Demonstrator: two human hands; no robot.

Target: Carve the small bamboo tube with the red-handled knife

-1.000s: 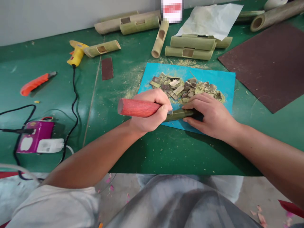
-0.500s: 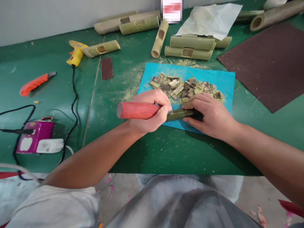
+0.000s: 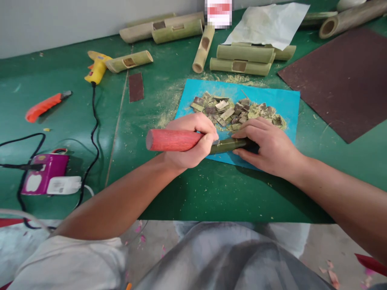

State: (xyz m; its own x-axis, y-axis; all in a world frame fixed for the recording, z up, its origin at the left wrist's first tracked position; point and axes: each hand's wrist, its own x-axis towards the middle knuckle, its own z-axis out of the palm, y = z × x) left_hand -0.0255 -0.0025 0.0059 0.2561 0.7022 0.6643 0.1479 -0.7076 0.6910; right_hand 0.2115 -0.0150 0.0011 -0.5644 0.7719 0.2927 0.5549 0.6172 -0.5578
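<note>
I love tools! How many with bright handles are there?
3: a red-handled tool in the left hand, an orange cutter at far left, and a yellow glue gun farther back. Others may be hidden.

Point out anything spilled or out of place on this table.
Pale shavings are strewn on the green table beyond the far edge of the blue sheet. They look spilled, because the larger chips lie heaped on the sheet.
</note>
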